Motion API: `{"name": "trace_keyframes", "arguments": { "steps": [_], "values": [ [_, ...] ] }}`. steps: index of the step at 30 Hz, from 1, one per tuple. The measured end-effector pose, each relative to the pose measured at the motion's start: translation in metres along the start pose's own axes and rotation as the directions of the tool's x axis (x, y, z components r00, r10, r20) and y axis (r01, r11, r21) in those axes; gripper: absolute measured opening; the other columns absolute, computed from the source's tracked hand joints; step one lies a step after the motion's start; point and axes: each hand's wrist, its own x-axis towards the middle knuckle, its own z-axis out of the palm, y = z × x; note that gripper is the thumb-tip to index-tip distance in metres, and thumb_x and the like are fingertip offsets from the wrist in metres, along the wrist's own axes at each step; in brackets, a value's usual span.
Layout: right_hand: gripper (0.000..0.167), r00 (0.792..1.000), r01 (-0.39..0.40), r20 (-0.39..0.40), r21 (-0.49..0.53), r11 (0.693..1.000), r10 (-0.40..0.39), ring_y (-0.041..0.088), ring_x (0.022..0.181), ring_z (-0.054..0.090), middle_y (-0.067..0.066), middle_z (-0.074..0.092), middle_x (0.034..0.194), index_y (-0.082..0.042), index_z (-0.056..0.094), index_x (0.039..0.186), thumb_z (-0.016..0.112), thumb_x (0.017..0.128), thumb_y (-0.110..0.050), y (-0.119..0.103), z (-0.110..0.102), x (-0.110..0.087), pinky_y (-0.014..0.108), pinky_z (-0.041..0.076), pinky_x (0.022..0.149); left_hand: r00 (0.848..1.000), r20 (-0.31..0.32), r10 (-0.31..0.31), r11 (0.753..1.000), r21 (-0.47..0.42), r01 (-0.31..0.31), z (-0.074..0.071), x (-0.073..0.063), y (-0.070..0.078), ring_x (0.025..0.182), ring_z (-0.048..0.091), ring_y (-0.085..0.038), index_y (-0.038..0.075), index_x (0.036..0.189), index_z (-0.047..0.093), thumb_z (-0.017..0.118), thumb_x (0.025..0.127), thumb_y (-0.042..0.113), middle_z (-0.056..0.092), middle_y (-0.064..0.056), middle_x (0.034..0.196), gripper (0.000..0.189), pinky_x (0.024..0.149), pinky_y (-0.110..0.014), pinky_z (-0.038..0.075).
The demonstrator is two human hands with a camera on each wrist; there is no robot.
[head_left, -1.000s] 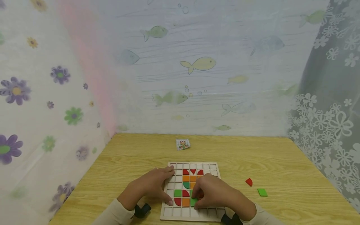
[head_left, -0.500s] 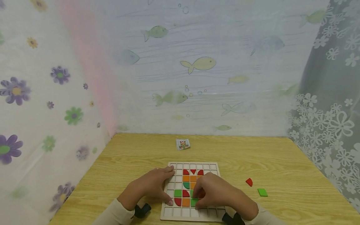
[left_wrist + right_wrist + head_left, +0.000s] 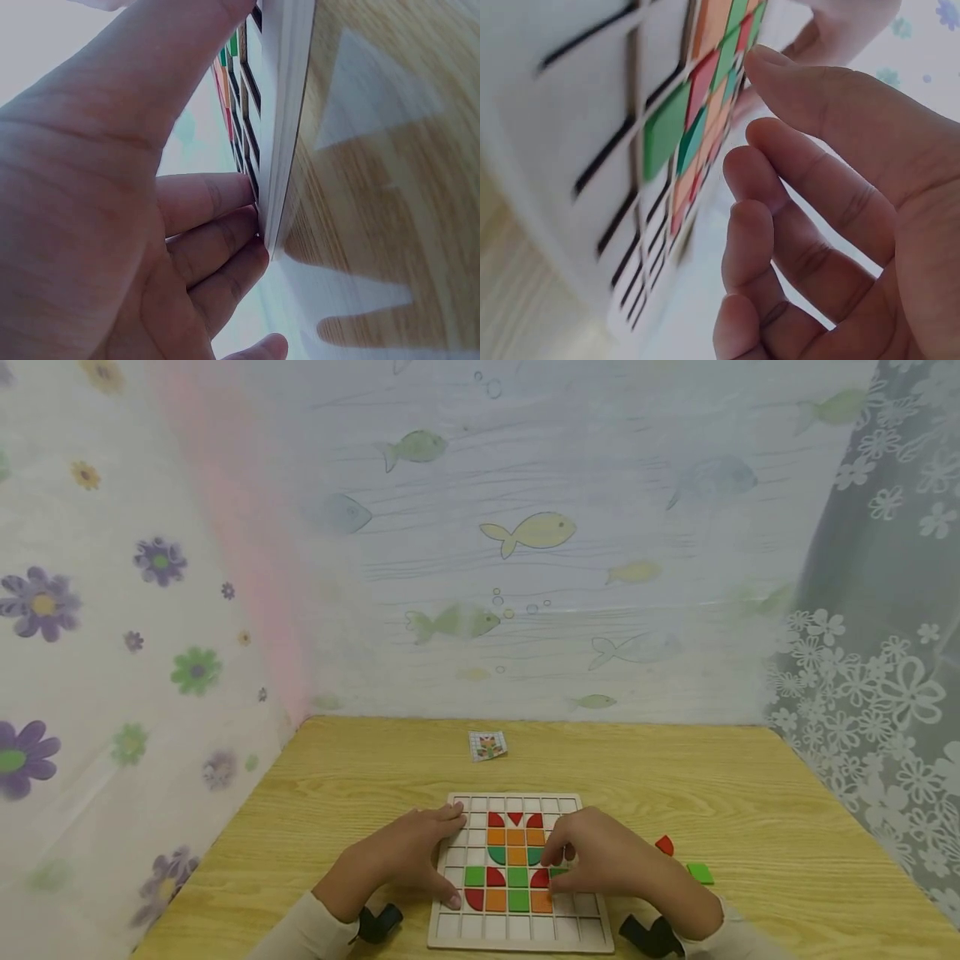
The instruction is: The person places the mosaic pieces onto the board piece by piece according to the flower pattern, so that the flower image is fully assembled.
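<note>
A wooden grid board [image 3: 437, 941] lies on the table, its cells partly filled with red, orange and green tiles. My left hand [image 3: 408, 852] rests on the board's left edge, fingers extended at the far part and thumb nearer. In the left wrist view its fingertips touch the rim. Over the right part of the board, my right hand [image 3: 600, 856] is loosely bent and holds nothing; the right wrist view shows thumb and fingers apart. Two green squares [image 3: 518, 901] sit in the middle column, with an orange square [image 3: 542, 902] beside the lower one.
A red quarter-circle tile [image 3: 664, 844] and a green square tile [image 3: 700, 873] lie on the table [image 3: 750, 793] right of the board. A small patterned card [image 3: 488, 746] lies behind it. Printed curtains [image 3: 480, 568] enclose the table.
My right hand has moved off the middle column to the right, uncovering the green squares, an orange square and a red quarter-circle. The left hand has stayed in place.
</note>
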Motion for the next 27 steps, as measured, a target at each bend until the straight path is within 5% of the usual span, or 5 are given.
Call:
{"name": "trace_keyframes", "arguments": {
  "steps": [14, 27],
  "values": [
    [0.016, 0.991, -0.107, -0.076, 0.030, 0.994, 0.109, 0.006, 0.083, 0.062, -0.012, 0.073, 0.095, -0.022, 0.080, 0.096, 0.087, 0.082, -0.019, 0.041, -0.028, -0.040, 0.024, 0.055, 0.070, 1.000, -0.001, -0.004, 1.000, 0.015, 0.004, 0.001, 0.001, -0.002, 0.155, 0.035, -0.027, 0.014, 0.160, 0.042, 0.085, 0.069, 0.069, 0.036, -0.004, 0.168, 0.114, 0.123, -0.060, 0.030],
    [0.025, 0.981, -0.176, -0.065, 0.093, 0.980, 0.183, 0.015, 0.091, 0.065, 0.001, 0.074, 0.108, -0.014, 0.078, 0.111, 0.084, 0.088, -0.023, 0.080, -0.059, -0.075, 0.026, 0.055, 0.070, 1.000, 0.002, -0.011, 1.000, 0.011, 0.011, 0.002, 0.001, -0.002, 0.155, 0.035, -0.028, 0.015, 0.160, 0.042, 0.085, 0.069, 0.069, 0.035, -0.003, 0.168, 0.114, 0.123, -0.060, 0.029]
  ]
}}
